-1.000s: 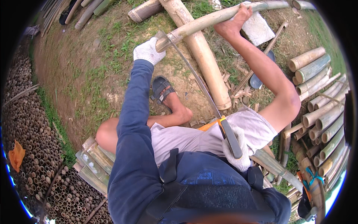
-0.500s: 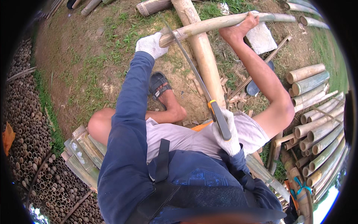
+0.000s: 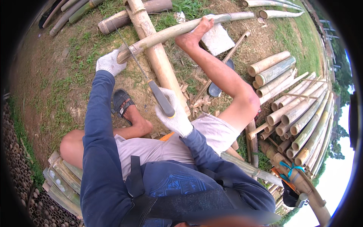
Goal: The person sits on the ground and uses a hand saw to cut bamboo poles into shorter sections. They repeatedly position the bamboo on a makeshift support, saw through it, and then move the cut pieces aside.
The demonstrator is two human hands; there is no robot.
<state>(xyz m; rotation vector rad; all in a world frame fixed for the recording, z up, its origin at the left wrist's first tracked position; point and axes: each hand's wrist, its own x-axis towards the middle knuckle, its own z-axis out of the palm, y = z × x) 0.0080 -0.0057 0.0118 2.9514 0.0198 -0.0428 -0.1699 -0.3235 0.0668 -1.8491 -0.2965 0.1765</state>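
A long bamboo pole lies across a thicker bamboo log. My left hand, in a white knit glove, grips the pole's near left end. A hand saw with a grey and yellow handle is in my gloved right hand, its fingers wrapped around the handle. The saw's blade rests against the pole just right of my left hand. My bare right foot presses on the pole farther along. The left foot, in a dark sandal, stands on the ground.
A pale stone block and a loose dark sandal lie beyond my right leg, near a thin stick. Cut bamboo poles are stacked at the right. Bundled bamboo ends fill the lower left.
The whole view has swung, so the scene sits farther left. My right hand has pushed the saw forward toward the pole, shortening the blade length on my side. The left hand keeps its grip.
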